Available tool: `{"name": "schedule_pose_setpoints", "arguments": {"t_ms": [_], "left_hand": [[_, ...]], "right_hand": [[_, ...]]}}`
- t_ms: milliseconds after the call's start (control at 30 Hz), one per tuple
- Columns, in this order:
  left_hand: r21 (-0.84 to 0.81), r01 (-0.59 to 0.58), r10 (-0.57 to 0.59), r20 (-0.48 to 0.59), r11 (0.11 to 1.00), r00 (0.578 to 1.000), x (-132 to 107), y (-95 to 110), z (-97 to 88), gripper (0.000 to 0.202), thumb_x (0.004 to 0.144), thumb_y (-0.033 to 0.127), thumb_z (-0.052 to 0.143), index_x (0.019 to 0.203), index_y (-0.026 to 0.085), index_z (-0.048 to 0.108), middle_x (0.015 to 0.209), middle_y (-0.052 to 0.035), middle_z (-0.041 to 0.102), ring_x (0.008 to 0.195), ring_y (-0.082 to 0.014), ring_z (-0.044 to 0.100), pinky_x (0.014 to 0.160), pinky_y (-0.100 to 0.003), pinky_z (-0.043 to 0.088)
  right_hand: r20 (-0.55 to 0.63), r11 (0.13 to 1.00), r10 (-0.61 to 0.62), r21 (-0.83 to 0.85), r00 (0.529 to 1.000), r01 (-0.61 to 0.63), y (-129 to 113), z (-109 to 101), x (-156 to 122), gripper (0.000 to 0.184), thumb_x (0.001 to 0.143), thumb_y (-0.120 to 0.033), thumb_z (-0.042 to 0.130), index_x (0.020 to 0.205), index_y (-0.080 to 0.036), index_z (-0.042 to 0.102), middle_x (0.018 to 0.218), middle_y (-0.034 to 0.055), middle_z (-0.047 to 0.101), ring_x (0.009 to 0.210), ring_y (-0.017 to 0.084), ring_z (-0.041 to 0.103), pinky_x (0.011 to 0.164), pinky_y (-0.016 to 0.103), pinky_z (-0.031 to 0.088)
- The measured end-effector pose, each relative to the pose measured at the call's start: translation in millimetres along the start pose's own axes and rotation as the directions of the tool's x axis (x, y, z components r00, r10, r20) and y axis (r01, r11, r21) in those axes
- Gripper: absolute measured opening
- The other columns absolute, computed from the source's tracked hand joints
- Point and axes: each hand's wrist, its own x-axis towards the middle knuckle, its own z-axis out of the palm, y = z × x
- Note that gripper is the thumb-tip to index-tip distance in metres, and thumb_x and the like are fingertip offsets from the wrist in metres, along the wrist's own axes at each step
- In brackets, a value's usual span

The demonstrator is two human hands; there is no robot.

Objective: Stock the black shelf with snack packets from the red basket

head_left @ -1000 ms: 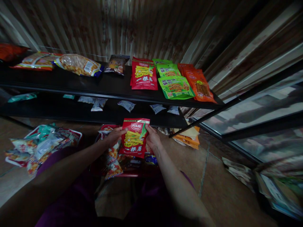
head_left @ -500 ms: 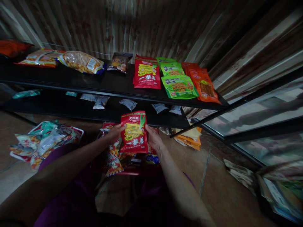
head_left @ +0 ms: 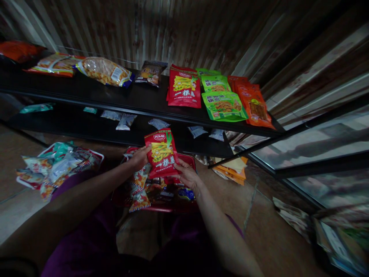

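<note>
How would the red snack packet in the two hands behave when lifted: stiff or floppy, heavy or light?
The red packet is probably light: the left hand and right hand hold it up by its edges alone. It looks nearly flat, so it seems thin and only slightly floppy. Its glossy film may be slippery.

Two black shelves: upper shelf (head_left: 86,92), lower shelf (head_left: 72,127). On the upper: two stacked red packs (head_left: 184,89), three green packs (head_left: 224,106), at least two orange packs (head_left: 255,109), one dark pack (head_left: 151,73), one clear bag (head_left: 105,71), one striped bag (head_left: 54,64), one orange-red bag (head_left: 17,50). On the lower: five white sachets (head_left: 125,122), two teal sachets (head_left: 36,108). Below the shelves, one held red pack (head_left: 161,154). On the floor, two trays: red tray (head_left: 173,209), left tray (head_left: 98,156).
</note>
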Motion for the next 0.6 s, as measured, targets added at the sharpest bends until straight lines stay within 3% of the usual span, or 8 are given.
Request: {"name": "schedule_pose_setpoints", "arguments": {"t_ms": [100,200,300,367,467,600], "left_hand": [[0.071,0.075,-0.081,0.081,0.995,0.993,-7,0,2.8,0.018,0.085,0.019,0.055,0.1,0.012,0.061,0.092,-0.0122,0.07,0.089,-0.0227,0.067,0.077,-0.036,0.055],[0.13,0.141,-0.149,0.054,0.981,0.987,-10,-3,3.6,0.016,0.085,0.019,0.056,0.098,0.012,0.06,0.095,-0.0132,0.069,0.087,-0.0242,0.068,0.074,-0.041,0.055],[0.095,0.123,-0.125,0.009,0.988,0.992,-8,-6,2.9,0.015,0.085,0.021,0.058,0.098,0.014,0.058,0.097,-0.0124,0.069,0.086,-0.0234,0.068,0.076,-0.042,0.054],[0.072,0.1,-0.1,-0.005,0.992,0.995,-6,-7,2.6,0.015,0.084,0.022,0.059,0.098,0.015,0.058,0.097,-0.0119,0.069,0.086,-0.0227,0.068,0.076,-0.041,0.054],[0.085,0.078,-0.081,0.031,0.993,0.996,-6,-9,3.5,0.017,0.085,0.024,0.059,0.099,0.015,0.058,0.099,-0.0121,0.069,0.086,-0.023,0.068,0.075,-0.04,0.055],[0.115,0.06,-0.066,0.042,0.991,0.997,-8,-11,4.9,0.021,0.084,0.028,0.059,0.102,0.015,0.059,0.099,-0.0118,0.069,0.085,-0.0231,0.068,0.072,-0.038,0.055]], "right_hand": [[-0.027,0.999,-0.029,0.018,0.999,0.029,0,-3,2,0.043,0.063,-0.022,0.08,0.102,-0.023,0.065,0.093,0.001,0.073,0.077,0.016,0.069,0.067,0.03,0.06],[-0.082,0.995,-0.064,0.068,0.995,0.07,1,-3,3,0.039,0.063,-0.022,0.08,0.099,-0.023,0.065,0.092,0.0004,0.073,0.078,0.016,0.069,0.068,0.029,0.06],[-0.155,0.97,-0.07,0.221,0.985,0.104,7,3,0,0.028,0.065,-0.026,0.079,0.09,-0.022,0.065,0.088,-0.0007,0.073,0.08,0.015,0.068,0.071,0.028,0.059],[-0.136,0.953,-0.028,0.296,0.99,0.067,13,12,-3,0.027,0.066,-0.026,0.079,0.088,-0.021,0.064,0.089,0.0004,0.073,0.084,0.016,0.068,0.077,0.031,0.059],[-0.097,0.963,0.031,0.27,0.995,-0.003,23,22,-7,0.031,0.063,-0.019,0.081,0.089,-0.019,0.064,0.088,0.0019,0.073,0.084,0.017,0.069,0.079,0.035,0.058],[-0.131,0.985,0.007,0.174,0.991,0.016,29,27,-10,0.03,0.057,-0.016,0.084,0.081,-0.016,0.065,0.08,0.0014,0.072,0.076,0.016,0.069,0.076,0.033,0.058]]}}
